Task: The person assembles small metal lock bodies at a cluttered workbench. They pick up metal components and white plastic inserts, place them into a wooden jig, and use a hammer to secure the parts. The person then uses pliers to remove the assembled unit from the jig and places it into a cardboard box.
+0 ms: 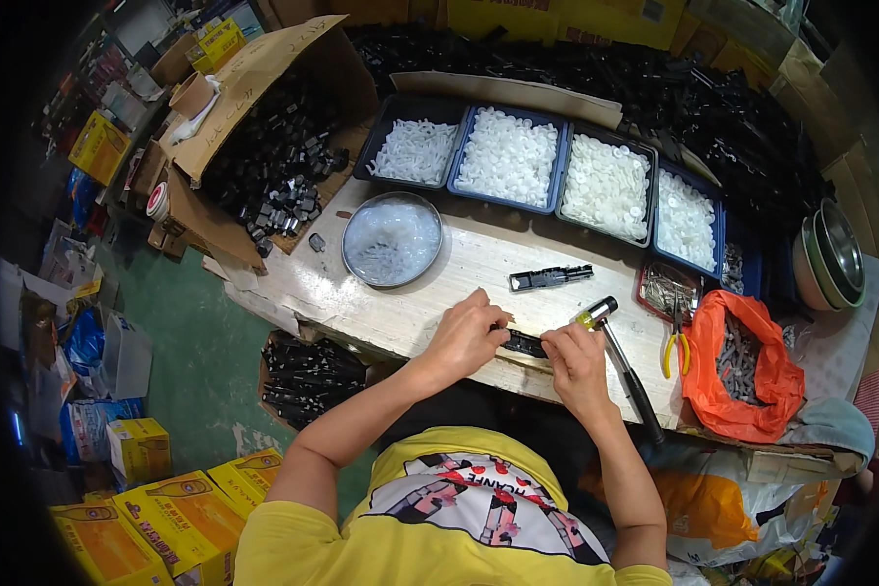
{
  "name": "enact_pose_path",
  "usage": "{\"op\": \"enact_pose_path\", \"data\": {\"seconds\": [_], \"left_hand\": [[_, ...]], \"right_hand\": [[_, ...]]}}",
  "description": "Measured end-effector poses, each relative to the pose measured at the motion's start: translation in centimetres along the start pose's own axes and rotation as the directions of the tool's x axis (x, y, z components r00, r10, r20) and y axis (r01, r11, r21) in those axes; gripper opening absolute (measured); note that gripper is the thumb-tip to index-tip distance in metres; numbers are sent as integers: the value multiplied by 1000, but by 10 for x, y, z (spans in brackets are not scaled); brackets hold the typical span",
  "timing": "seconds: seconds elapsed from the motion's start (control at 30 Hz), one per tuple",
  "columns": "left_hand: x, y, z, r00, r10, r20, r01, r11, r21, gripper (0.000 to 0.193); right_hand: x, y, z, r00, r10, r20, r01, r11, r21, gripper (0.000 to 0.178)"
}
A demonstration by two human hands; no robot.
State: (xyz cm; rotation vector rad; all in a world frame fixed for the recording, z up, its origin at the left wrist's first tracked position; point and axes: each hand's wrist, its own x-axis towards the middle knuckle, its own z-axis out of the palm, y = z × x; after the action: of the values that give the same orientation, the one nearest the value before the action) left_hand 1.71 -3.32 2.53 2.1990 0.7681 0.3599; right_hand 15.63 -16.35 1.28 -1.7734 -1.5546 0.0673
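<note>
A narrow black plastic part (pixel 524 343) lies at the table's front edge between my hands. My left hand (pixel 467 337) is closed on its left end, fingers bent together. At its right end, my right hand (pixel 578 359) pinches it; the fingertips partly hide whatever small piece may be there. Just behind sits a second black plastic part (pixel 551 278) of similar shape. A hammer (pixel 635 389) with a yellow-and-silver head and black grip rests right beside my right hand. To the left stands a round metal bowl (pixel 432 266) holding small translucent pieces in a cloudy mass.
Several trays (pixel 561 209) of small white plastic pieces line the back. A cardboard box (pixel 191 146) of black parts leans at the left. Yellow-handled pliers (pixel 684 354), an orange bag (pixel 786 376) of grey pieces and stacked bowls (pixel 818 269) are at the right.
</note>
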Motion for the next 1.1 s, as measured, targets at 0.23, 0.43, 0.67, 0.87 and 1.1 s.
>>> {"op": "enact_pose_path", "data": {"seconds": [0.23,0.43,0.67,0.87,1.1], "left_hand": [[0,-31,8,976,-205,76,215,836,-504,8],[-2,-33,1,928,-288,237,366,580,-728,8],[4,-32,7,997,-77,2,71,916,-394,10],[65,-5,-9,998,45,-33,-46,999,-6,14],[173,-2,-8,954,138,-267,-44,943,330,20]], "right_hand": [[-2,4,6,1000,-24,-18,23,999,-28,12],[-4,6,8,999,-28,-28,27,1000,-11,12],[-2,6,1,1000,29,-12,-28,998,55,10],[6,38,-34,967,191,-166,-191,981,17,6],[8,92,-76,898,365,-246,-413,891,-187,7]]}}
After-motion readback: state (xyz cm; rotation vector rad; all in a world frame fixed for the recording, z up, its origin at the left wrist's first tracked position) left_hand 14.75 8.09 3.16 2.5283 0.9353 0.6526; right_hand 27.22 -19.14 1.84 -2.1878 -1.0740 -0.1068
